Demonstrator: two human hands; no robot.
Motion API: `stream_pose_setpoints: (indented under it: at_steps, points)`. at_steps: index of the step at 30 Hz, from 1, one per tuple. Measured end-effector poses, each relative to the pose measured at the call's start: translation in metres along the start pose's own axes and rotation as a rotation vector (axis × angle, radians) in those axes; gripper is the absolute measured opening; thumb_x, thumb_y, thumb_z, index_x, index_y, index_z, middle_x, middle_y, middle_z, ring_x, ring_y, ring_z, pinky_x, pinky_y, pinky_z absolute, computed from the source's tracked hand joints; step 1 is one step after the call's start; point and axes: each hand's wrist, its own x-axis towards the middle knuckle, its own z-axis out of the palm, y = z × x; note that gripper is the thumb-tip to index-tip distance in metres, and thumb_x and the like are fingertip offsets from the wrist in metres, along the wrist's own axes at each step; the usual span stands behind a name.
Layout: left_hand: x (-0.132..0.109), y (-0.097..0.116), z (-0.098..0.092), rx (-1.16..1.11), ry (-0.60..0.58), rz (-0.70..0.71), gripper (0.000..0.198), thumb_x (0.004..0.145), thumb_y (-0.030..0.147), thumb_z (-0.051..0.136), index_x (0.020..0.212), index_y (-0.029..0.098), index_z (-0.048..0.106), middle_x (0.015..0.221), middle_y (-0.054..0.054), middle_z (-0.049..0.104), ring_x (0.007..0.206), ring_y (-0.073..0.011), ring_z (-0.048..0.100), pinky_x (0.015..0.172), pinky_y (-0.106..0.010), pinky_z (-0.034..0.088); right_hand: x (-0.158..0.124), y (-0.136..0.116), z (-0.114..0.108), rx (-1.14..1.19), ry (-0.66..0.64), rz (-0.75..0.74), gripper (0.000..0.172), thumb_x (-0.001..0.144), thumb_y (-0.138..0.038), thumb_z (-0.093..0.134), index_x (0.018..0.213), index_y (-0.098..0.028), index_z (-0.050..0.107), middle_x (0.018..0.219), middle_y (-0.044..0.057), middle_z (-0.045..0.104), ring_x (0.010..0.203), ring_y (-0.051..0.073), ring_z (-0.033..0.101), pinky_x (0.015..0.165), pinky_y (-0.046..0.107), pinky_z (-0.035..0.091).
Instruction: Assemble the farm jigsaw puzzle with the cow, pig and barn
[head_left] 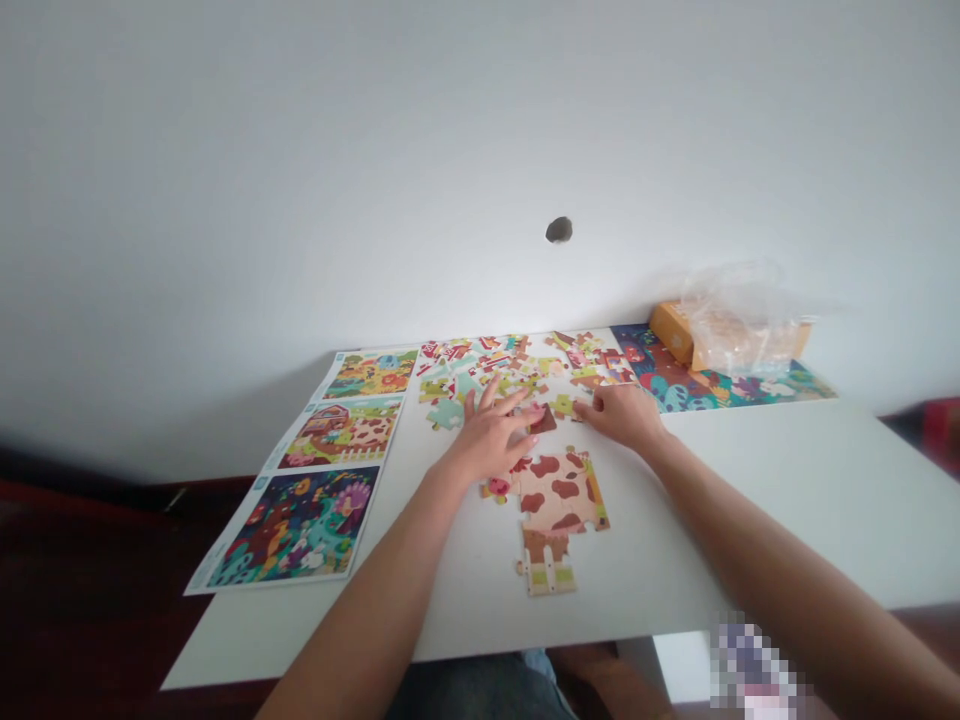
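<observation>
My left hand [491, 437] is spread over the white table, its fingers apart. Its fingertips are at a brown puzzle piece [545, 420]. Opposite it, my right hand [626, 412] is curled, with thumb and fingertips at the edge of a yellow-green puzzle piece [564, 405]. Below the hands lies a joined section of cow-patterned puzzle [561, 492], with brown spots on cream and a white fence at its bottom. A pink pig piece [498, 487] lies at its left, partly under my left hand.
Loose puzzle pieces [480, 352] spread along the wall side. At left lies a reference sheet [346, 435] with three pictures. At right, an orange box [673, 333] and a clear plastic bag [739, 325] rest on a dark picture sheet [679, 392].
</observation>
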Motion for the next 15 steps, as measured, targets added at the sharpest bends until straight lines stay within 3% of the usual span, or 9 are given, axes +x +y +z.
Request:
stream_pose_setpoints:
  at_steps: [3, 8, 11, 15]
  points:
    - [0.005, -0.002, 0.004, -0.009, 0.005, -0.011, 0.04, 0.093, 0.04, 0.056, 0.133, 0.039, 0.061, 0.156, 0.002, 0.041, 0.149, -0.0389, 0.018, 0.115, -0.073, 0.01, -0.003, -0.01, 0.005, 0.055, 0.052, -0.048, 0.044, 0.087, -0.062, 0.053, 0.077, -0.022, 0.067, 0.075, 0.006, 0.072, 0.071, 0.02, 0.066, 0.058, 0.028, 0.034]
    - [-0.004, -0.018, 0.001, 0.097, 0.207, -0.152, 0.035, 0.092, 0.036, 0.057, 0.125, 0.038, 0.067, 0.151, 0.001, 0.048, 0.148, -0.0376, 0.025, 0.118, -0.069, 0.011, -0.002, -0.019, 0.01, 0.069, -0.003, -0.078, 0.049, 0.081, -0.071, 0.058, 0.076, -0.023, 0.066, 0.074, 0.004, 0.07, 0.068, 0.019, 0.063, 0.057, 0.027, 0.032]
    - [-0.009, -0.028, 0.0, 0.134, 0.171, -0.264, 0.036, 0.09, 0.039, 0.058, 0.124, 0.035, 0.069, 0.152, -0.003, 0.047, 0.147, -0.0418, 0.025, 0.114, -0.072, 0.017, 0.0, -0.02, 0.011, 0.089, 0.046, -0.085, 0.046, 0.084, -0.068, 0.057, 0.083, -0.023, 0.068, 0.079, 0.004, 0.073, 0.07, 0.019, 0.064, 0.058, 0.027, 0.034]
    - [-0.013, -0.033, 0.003, 0.107, 0.096, -0.297, 0.043, 0.093, 0.042, 0.052, 0.135, 0.035, 0.061, 0.156, -0.004, 0.041, 0.147, -0.0425, 0.024, 0.112, -0.072, 0.022, -0.002, -0.018, 0.012, 0.11, 0.105, -0.198, 0.043, 0.089, -0.059, 0.056, 0.116, -0.029, 0.069, 0.09, 0.003, 0.076, 0.078, 0.021, 0.068, 0.061, 0.028, 0.039]
